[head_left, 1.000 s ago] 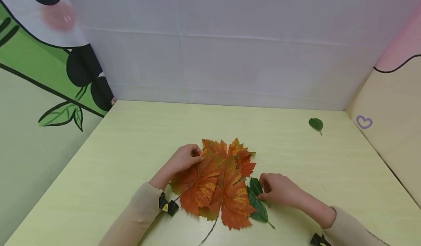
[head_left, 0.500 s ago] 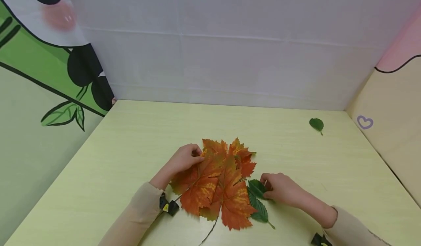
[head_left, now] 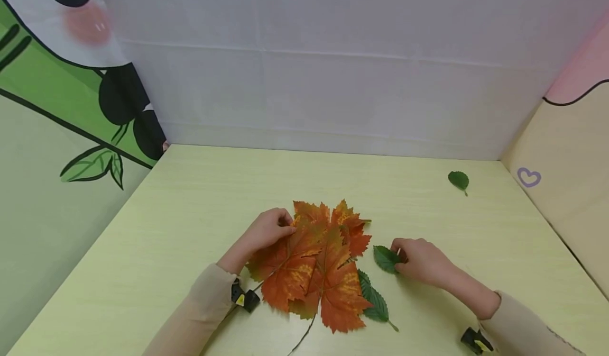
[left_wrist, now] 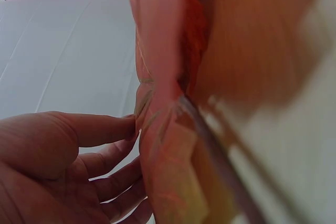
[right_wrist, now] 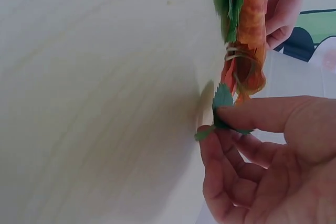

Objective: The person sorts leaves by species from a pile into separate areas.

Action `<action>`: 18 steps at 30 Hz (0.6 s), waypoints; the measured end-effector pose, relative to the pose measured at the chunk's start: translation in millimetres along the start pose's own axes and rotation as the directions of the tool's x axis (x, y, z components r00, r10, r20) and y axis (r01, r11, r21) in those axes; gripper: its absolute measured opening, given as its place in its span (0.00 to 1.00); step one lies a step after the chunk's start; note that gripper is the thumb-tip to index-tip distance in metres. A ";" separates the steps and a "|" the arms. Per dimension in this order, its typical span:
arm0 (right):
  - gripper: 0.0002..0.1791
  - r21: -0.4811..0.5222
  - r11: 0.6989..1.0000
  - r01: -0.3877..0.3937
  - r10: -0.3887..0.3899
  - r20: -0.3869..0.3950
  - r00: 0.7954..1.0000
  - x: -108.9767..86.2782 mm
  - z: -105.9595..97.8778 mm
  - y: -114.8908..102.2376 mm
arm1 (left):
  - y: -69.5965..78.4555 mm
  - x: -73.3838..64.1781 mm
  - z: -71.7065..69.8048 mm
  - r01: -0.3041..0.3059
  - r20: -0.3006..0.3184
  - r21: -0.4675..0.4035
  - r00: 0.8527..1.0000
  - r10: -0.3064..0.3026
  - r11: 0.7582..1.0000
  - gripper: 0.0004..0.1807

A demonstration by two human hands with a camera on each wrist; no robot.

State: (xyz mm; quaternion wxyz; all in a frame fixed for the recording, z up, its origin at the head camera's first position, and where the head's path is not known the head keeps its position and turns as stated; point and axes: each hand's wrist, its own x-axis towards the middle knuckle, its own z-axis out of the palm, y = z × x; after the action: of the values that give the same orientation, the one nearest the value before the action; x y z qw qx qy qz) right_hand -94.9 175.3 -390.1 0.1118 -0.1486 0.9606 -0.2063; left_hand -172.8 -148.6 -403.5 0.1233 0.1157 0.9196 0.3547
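Orange maple leaves (head_left: 304, 266) with brown stems lie overlapped in a pile on the table. At the pile's upper left, my left hand (head_left: 266, 231) pinches the edge of one maple leaf; the left wrist view shows thumb and fingers on that leaf (left_wrist: 163, 145). Right of the pile, my right hand (head_left: 423, 261) holds a small green leaf (head_left: 385, 258) between thumb and fingers. In the right wrist view, the stem end of this green leaf (right_wrist: 223, 100) pokes out past the fingertips. A second green leaf (head_left: 376, 300) lies partly under the pile's right edge.
Another single green leaf (head_left: 459, 180) lies at the table's far right. Behind the pale table (head_left: 214, 181) stands a grey-white cloth wall (head_left: 304, 91), with printed side panels left and right. A small black device (head_left: 245, 297) is strapped at my left wrist.
My right hand has drawn the small green leaf off to the right and slightly up, away from the other green leaf and the pile. My left hand has stayed in place.
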 end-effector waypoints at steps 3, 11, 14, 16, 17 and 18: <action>0.09 -0.005 1.000 -0.004 0.004 -0.021 1.000 2.2 -1.8 4.7 | 0.3 0.3 0.1 -0.001 -0.002 0.001 1.000 0.001 1.000 0.05; 0.08 -0.003 0.999 -0.051 0.051 -0.071 0.996 11.4 -6.6 22.3 | -1.3 -0.9 0.3 0.001 -0.002 0.005 1.000 -0.001 1.000 0.04; 0.09 -0.022 0.998 -0.055 0.052 -0.103 0.993 14.9 -11.0 30.5 | -1.0 -0.9 0.5 0.003 -0.002 0.001 1.000 -0.003 1.000 0.04; 0.09 -0.027 0.998 -0.058 0.055 -0.117 0.992 17.1 -13.9 36.0 | -1.1 -0.2 0.8 0.000 -0.002 0.000 1.000 0.000 1.000 0.04; 0.10 -0.026 0.998 -0.063 0.060 -0.121 0.991 18.2 -14.9 38.8 | -1.2 0.2 0.9 -0.002 -0.002 0.000 1.000 0.002 1.000 0.04; 0.10 -0.025 0.997 -0.072 0.068 -0.124 0.990 19.2 -15.8 41.4 | -1.3 0.3 1.1 -0.003 -0.002 0.000 1.000 0.003 1.000 0.04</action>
State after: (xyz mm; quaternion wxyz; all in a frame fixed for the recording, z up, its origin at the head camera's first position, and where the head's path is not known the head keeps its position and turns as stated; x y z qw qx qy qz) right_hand -127.1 210.7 -396.7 0.0573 -0.1034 0.9732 -0.1971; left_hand -172.9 -148.7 -405.2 0.1220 0.1167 0.9196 0.3548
